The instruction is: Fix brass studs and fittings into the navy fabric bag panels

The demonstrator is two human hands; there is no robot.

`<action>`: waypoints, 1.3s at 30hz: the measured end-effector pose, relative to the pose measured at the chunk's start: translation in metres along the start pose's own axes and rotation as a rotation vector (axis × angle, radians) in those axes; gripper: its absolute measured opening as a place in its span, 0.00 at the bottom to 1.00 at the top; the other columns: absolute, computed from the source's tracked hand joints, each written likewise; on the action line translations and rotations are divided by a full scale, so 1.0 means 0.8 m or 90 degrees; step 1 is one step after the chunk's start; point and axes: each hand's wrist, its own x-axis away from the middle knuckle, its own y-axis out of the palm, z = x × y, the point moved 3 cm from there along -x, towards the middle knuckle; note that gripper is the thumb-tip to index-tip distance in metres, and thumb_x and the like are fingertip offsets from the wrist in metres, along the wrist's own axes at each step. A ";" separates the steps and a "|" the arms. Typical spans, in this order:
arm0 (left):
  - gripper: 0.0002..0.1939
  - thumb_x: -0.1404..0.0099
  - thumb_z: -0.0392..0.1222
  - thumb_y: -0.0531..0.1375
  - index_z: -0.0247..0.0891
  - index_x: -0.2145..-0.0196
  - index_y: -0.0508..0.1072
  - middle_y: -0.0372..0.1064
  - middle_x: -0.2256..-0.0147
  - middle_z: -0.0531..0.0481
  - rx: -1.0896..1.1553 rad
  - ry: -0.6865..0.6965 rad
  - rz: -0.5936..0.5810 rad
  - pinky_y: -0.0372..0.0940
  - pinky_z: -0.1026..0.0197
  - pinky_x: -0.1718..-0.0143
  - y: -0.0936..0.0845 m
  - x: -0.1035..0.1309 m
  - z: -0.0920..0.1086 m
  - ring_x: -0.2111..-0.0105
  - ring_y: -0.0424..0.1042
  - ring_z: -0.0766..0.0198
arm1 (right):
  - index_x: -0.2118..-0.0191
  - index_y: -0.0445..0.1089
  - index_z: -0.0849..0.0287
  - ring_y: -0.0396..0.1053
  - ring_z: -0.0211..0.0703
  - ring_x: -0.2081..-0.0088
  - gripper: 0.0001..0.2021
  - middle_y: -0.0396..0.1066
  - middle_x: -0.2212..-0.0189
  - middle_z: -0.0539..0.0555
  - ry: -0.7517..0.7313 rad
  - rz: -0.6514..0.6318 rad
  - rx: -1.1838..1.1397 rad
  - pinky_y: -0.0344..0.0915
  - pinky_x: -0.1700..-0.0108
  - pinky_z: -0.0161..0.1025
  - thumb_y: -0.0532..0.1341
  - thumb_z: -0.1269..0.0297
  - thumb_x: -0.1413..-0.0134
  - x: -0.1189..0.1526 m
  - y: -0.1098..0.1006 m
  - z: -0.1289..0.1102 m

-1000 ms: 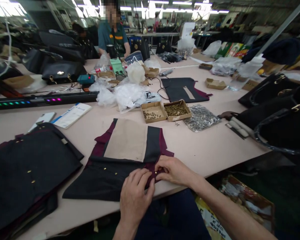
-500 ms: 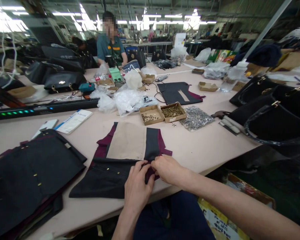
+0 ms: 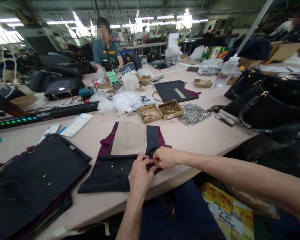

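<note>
On the table before me lies a dark bag panel with maroon lining, a beige patch and two small gold studs on its near fold. My left hand presses on the panel's right part, its fingers curled and pinching the maroon lining. Right beside it, my right hand is closed at the lining's edge, thumb and fingers pressed together. Whatever small thing sits between those right fingertips is hidden. Both hands nearly touch.
Stacked dark panels lie at the left. Beyond my work are a box of small brass parts, another small-parts box and a bag of metal pieces. Black handbags stand at the right. A co-worker is across the table.
My view has shifted slightly, so the panel stack shows further right. Both hands stay at the same spot on the lining, with small finger movements.
</note>
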 end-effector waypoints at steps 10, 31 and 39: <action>0.05 0.36 0.40 0.65 0.52 0.65 0.80 0.70 0.50 0.57 0.025 0.010 0.006 0.64 0.56 0.49 0.005 -0.003 -0.002 0.49 0.70 0.58 | 0.59 0.81 0.63 0.78 0.53 0.61 0.10 0.81 0.64 0.62 -0.004 0.074 0.028 0.61 0.66 0.37 0.62 0.72 0.44 0.007 0.006 -0.005; 0.09 0.30 0.44 0.61 0.49 0.54 0.80 0.70 0.45 0.51 -0.022 0.099 0.041 0.68 0.50 0.41 0.016 0.002 -0.017 0.45 0.70 0.56 | 0.61 0.75 0.63 0.67 0.35 0.72 0.24 0.73 0.73 0.51 0.052 0.333 -0.947 0.61 0.66 0.33 0.75 0.46 0.51 0.093 0.083 0.073; 0.10 0.32 0.47 0.63 0.50 0.54 0.80 0.77 0.50 0.50 -0.126 0.377 0.269 0.76 0.57 0.55 0.034 -0.004 -0.057 0.55 0.79 0.57 | 0.60 0.78 0.62 0.65 0.33 0.71 0.23 0.72 0.72 0.51 -0.008 0.498 -1.029 0.60 0.66 0.30 0.77 0.47 0.52 0.078 0.060 0.111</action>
